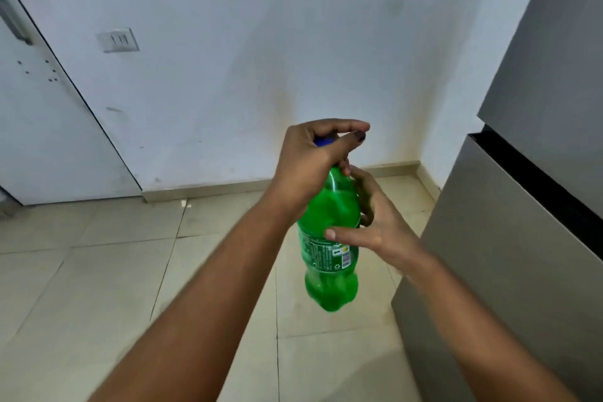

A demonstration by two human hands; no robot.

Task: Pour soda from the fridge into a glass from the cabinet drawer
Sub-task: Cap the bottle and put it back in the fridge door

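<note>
A green soda bottle (329,215) with a blue cap (323,142) is held upright in the air over the tiled floor. My left hand (313,157) is closed around the top of the bottle and covers most of the cap. My right hand (375,225) wraps the bottle's shoulder from the right, its thumb lying across the top of the label. The grey fridge (522,206) stands at the right with both doors closed. No glass is in view.
A white wall (261,59) with a light switch (119,40) faces me. A white door (42,127) is at the left. Beige floor tiles (98,287) spread below the bottle.
</note>
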